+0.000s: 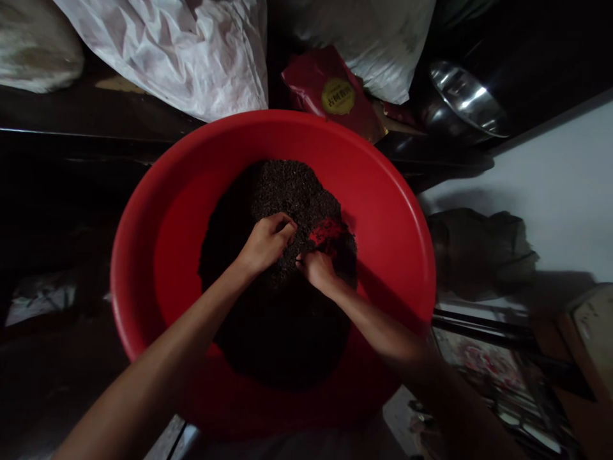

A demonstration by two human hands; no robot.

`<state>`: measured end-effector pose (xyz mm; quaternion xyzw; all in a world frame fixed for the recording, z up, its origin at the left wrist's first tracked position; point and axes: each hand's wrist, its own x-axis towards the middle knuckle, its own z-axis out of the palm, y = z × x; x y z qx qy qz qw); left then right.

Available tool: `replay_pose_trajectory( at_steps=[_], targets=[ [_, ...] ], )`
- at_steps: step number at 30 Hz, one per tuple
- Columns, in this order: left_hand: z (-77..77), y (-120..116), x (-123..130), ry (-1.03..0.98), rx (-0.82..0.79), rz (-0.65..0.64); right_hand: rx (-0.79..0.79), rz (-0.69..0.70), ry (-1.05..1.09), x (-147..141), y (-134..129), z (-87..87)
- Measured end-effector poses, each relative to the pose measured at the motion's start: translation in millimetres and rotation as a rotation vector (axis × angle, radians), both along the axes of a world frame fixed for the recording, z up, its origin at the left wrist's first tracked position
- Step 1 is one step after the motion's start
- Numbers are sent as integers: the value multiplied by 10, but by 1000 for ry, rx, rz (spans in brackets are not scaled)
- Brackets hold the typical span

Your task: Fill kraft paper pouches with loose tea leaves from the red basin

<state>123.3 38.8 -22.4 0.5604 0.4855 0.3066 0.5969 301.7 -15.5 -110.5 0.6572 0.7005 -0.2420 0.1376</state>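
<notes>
A large round red tub (393, 211) holds a spread of dark, crumbly loose stuff (287, 185) that looks like tea leaves. Over the middle of it, my left hand (271, 239) is closed, with thumb and fingers curled together. Whatever is between those fingers is too small to name. Close by on the right, my right hand (316, 267) is also closed, low against the dark stuff. A small dark bit shows at its fingertips, but I cannot make out what it is. A bare red patch of the tub's bottom shows just beyond this hand.
Behind the tub are a white sack (205, 57), a dark red packet (311, 80) with a yellow label, a paler sack (383, 38) and a shiny metal bowl (469, 99). A dark bag (481, 252) and a box (594, 338) stand at right.
</notes>
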Motion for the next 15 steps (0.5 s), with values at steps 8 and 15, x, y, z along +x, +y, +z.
replay_pose_trajectory(
  at_steps=[8,15],
  targets=[
    [9,-1,6,2,-6,-5,-32,-116,127,-22,41,35],
    [-61,10,-46,112,32,1,-64,-436,660,215,119,443]
  ],
)
